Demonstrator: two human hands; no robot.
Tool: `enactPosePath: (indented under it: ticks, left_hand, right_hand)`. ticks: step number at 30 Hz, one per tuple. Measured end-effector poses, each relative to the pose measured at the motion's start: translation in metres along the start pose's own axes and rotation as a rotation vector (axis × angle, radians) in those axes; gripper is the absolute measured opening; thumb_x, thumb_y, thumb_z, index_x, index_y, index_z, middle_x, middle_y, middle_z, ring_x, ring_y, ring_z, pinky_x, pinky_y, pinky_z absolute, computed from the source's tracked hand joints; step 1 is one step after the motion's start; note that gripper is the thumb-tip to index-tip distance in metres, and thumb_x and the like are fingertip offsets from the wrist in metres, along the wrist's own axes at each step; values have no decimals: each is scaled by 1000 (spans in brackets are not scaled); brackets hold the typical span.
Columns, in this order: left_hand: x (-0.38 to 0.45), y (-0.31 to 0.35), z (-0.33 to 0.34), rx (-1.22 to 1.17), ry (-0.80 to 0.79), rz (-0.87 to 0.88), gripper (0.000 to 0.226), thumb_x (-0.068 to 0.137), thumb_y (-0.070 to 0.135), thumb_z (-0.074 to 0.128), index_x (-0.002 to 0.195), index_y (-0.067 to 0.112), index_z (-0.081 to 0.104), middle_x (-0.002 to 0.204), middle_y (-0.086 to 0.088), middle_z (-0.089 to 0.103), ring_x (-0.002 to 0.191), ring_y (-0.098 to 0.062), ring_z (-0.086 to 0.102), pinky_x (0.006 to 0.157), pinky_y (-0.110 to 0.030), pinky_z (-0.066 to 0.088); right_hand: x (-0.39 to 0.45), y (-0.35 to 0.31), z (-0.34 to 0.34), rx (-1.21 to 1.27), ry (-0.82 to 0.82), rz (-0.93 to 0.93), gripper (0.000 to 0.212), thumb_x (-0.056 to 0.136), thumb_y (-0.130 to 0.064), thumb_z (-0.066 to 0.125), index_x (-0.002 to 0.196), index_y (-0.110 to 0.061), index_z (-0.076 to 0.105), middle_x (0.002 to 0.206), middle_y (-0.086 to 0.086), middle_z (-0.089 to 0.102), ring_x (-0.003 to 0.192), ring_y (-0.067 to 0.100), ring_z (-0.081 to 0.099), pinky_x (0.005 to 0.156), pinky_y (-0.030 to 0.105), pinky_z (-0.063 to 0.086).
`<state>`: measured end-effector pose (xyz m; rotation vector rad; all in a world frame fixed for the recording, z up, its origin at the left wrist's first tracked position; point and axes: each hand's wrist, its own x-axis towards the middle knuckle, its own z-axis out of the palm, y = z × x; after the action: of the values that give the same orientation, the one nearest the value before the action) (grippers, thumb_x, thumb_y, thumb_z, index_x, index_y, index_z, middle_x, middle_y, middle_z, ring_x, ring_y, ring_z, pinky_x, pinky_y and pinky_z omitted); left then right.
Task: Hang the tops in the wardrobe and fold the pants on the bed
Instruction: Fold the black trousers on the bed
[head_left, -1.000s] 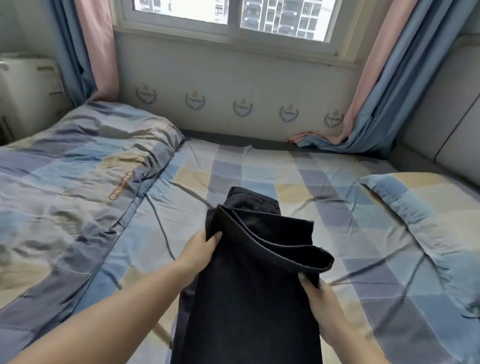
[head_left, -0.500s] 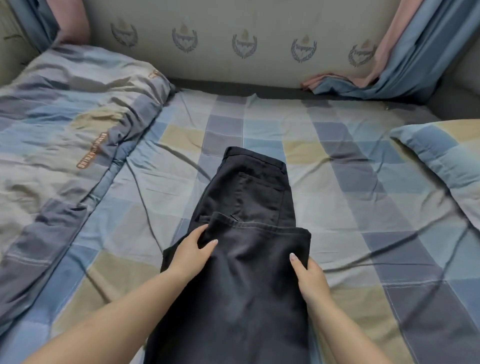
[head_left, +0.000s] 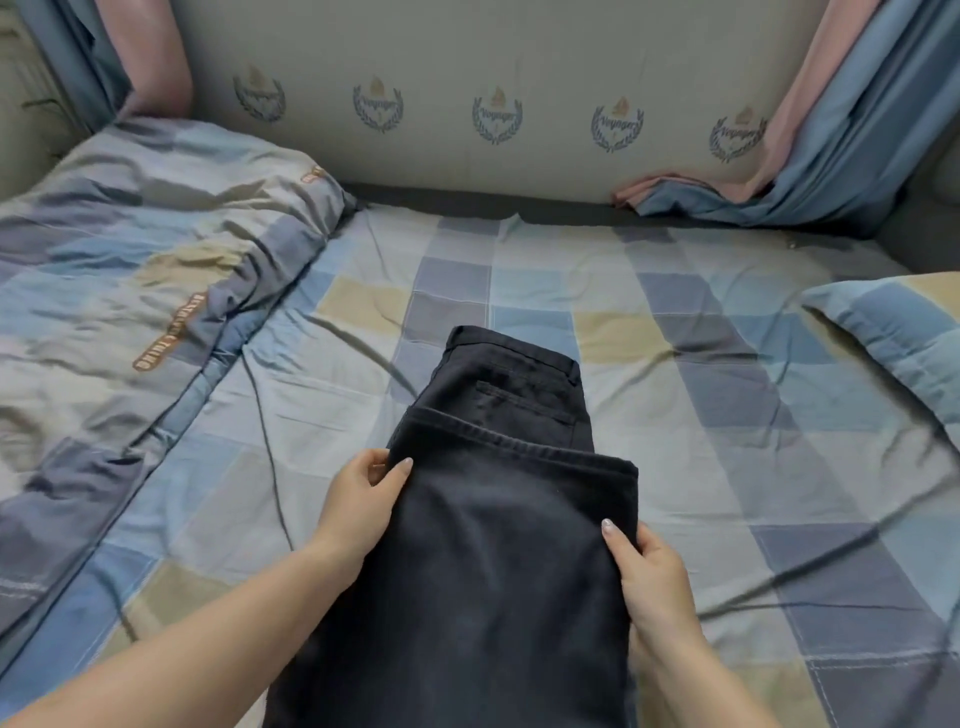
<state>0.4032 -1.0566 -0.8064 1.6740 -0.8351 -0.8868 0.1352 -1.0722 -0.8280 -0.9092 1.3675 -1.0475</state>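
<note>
**Pants mid-fold on the bed, both hands at the hem**

The left hand (head_left: 363, 499) pinched the left corner of the folded-over leg end of the dark pants (head_left: 488, 545), thumb on top of the cloth and fingers curled under its edge. The right hand (head_left: 649, 577) gripped the right side of the same layer a little nearer the person, thumb on top, the other fingers tucked beneath where they could not be seen.

By the look of it, the step in hand was the lengthwise fold: the leg ends had been laid up toward the waistband, stopping short of it. The next move probably called for letting go, pressing the layer flat, and squaring its skewed hem with the waistband before another fold. No tops were in view, so the hanging part could not be judged.

The pants were near-black, of a sturdy woven cloth, with a welt back pocket showing just beyond the hem. They lay on the checked sheet of the bed (head_left: 701, 467), waistband farthest from the person. Left of the pants lay a rumpled quilt (head_left: 130, 291); right of them, well apart, a pillow (head_left: 893, 332); beyond them, a curtain (head_left: 810, 171) trailing onto the mattress edge.
</note>
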Motion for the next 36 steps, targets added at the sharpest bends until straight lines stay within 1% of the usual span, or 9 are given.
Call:
enactPosePath:
  ticks: [7, 11, 13, 16, 18, 21, 24, 27, 36]
  left_hand:
    - [105, 105, 33, 43, 15, 242, 5, 92, 27, 59, 92, 22, 59, 89, 9, 65, 83, -8, 61, 67, -22, 45]
    - [154, 119, 60, 215, 84, 239, 8, 94, 25, 56, 99, 19, 56, 85, 9, 58, 84, -15, 55, 71, -25, 37]
    - [171, 108, 74, 271, 89, 173, 12, 94, 23, 55, 103, 16, 56, 98, 0, 62, 92, -21, 54, 76, -29, 38]
    - [178, 83, 89, 508, 151, 87, 36, 93, 24, 57, 125, 13, 48, 132, -12, 51, 120, -30, 47, 95, -36, 36]
    - [174, 64, 99, 881, 236, 381, 53, 90, 29, 58, 138, 19, 37, 151, -11, 29, 140, -30, 24, 112, -46, 18]
    - [170, 22, 111, 1252, -107, 934, 59, 94, 44, 44, 147, 26, 29, 160, -5, 13, 148, -22, 1, 116, -52, -4]
    - [190, -10, 114, 1334, -148, 632, 73, 88, 69, 17, 151, 34, 11, 161, -3, -5, 147, -21, -12, 116, -49, -10]
    - [209, -18, 123, 1332, -108, 631, 81, 80, 75, 4, 150, 36, 10, 161, -3, 0, 147, -21, -6, 116, -48, -7]
    - [166, 3, 119, 1539, -233, 348, 69, 96, 57, 14, 152, 22, -3, 160, -9, -10, 146, -31, -11, 116, -53, -6]
  right_hand:
    - [95, -114, 21, -6, -23, -215, 14, 95, -19, 55, 99, -20, 69, 98, 0, 74, 94, 18, 69, 85, 38, 54]
    - [149, -127, 39, -83, -80, -95, 12, 96, -15, 52, 101, -19, 62, 110, 7, 68, 96, 23, 65, 88, 43, 54]
    - [166, -118, 46, -116, -169, 22, 29, 96, -13, 53, 124, -18, 54, 117, 1, 64, 99, 19, 64, 82, 37, 55]
    - [178, -95, 56, -579, -29, -70, 68, 93, -27, 58, 150, -18, 22, 151, 8, 33, 134, 27, 39, 108, 40, 36]
    - [177, -77, 76, -986, 28, -375, 73, 92, -43, 53, 151, -22, 17, 159, 9, 11, 146, 25, 12, 117, 41, 15]
    - [172, -35, 104, -1355, -141, -567, 71, 90, -62, 35, 151, -34, 9, 160, 0, -9, 146, 17, -11, 114, 54, -3]
    - [190, -6, 102, -1476, -22, -468, 74, 87, -72, 19, 150, -36, 5, 160, -3, -9, 146, 14, -11, 112, 59, 1]
    - [213, -3, 105, -1460, 48, -430, 77, 84, -72, 12, 150, -35, 4, 160, -3, -8, 146, 14, -11, 111, 60, 5]
    - [185, -49, 124, -1738, -210, -109, 71, 96, -58, 21, 152, -21, 0, 160, 9, -9, 147, 25, -8, 114, 60, -1]
